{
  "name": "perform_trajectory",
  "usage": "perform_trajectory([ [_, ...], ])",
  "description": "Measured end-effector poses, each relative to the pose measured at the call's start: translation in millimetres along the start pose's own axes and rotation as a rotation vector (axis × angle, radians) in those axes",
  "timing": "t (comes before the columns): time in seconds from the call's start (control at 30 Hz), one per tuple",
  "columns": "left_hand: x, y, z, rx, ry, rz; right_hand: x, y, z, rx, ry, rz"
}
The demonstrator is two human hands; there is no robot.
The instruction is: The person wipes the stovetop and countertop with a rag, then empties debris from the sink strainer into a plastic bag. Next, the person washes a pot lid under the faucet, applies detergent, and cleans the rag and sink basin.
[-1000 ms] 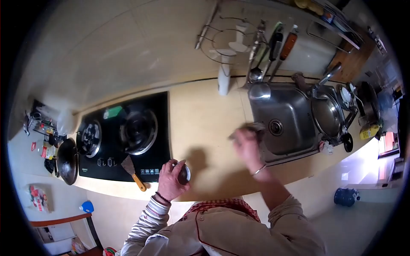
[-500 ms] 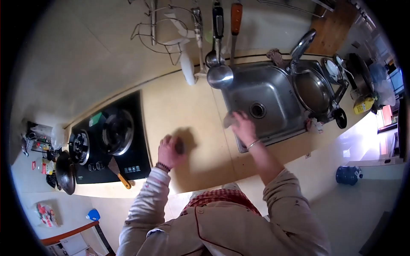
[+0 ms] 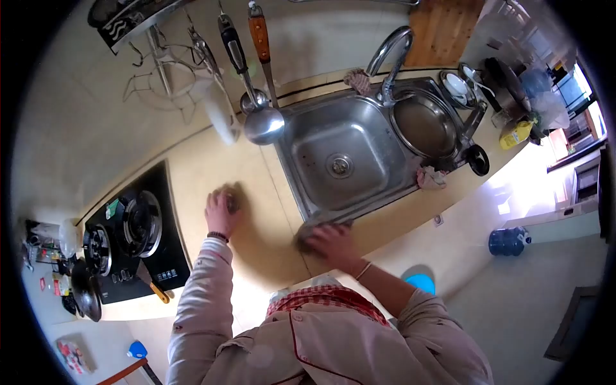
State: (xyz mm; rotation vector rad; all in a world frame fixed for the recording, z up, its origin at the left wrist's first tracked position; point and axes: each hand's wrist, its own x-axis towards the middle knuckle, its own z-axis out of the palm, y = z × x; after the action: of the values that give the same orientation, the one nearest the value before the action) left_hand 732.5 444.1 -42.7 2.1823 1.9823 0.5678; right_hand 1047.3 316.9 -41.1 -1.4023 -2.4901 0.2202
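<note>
My left hand [image 3: 221, 217] rests on the beige countertop [image 3: 256, 186], left of the sink, with its fingers curled round a small dark roundish thing [image 3: 233, 203], mostly hidden. Near the counter's front edge, my right hand [image 3: 333, 247] presses down on a dark grey, pad-like thing [image 3: 307, 236]. Motion smears this hand, and the pad's exact kind cannot be made out. Just behind my right hand lies the front rim of the steel sink [image 3: 353, 210].
A black gas stove [image 3: 163, 250] is on the left, with a spatula [image 3: 153, 283] across its front. Ladles [image 3: 264, 125] hang behind the counter. A metal pan [image 3: 423, 125] sits beside the faucet [image 3: 390, 64]. A pink cloth [image 3: 431, 178] lies at the sink's front.
My right hand has moved from the sink's left rim toward the counter's front edge, taking the grey pad along. My left hand still holds the dark thing on the counter. The view has shifted.
</note>
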Motion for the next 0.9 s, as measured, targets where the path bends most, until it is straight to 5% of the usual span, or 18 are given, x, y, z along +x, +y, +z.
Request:
perform_trajectory([
  [0.13, -55, 7, -16, -0.032, 0.014, 0.071, -14, 92, -12, -0.046, 0.152, 0.123],
  [0.27, -121, 36, -46, -0.148, -0.106, 0.01, 3, 135, -30, -0.059, -0.027, 0.482],
  [0.3, -138, 40, -51, -0.175, -0.128, -0.042, 11, 138, -36, 0.025, -0.064, 0.635],
  [0.4, -173, 52, -73, -0.175, -0.076, 0.022, 43, 104, -50, 0.418, 0.143, 0.637],
  [0.5, -202, 56, -90, -0.222, -0.133, -0.075, 73, 61, -26, 0.39, 0.311, 0.238],
  [0.63, -234, 43, -108, -0.133, -0.172, -0.055, 103, -18, -15, 0.254, 0.081, 0.086],
  [0.77, -287, 2, -146, -0.138, -0.07, -0.259, 114, -76, -5, 0.151, 0.228, -0.114],
  [0.83, -328, -30, -165, -0.183, 0.084, -0.374, 120, -110, 8, 0.588, 0.054, 0.034],
  [0.9, -372, -57, -188, -0.18, 0.179, -0.516, 124, -156, 38, 0.665, 0.102, -0.067],
])
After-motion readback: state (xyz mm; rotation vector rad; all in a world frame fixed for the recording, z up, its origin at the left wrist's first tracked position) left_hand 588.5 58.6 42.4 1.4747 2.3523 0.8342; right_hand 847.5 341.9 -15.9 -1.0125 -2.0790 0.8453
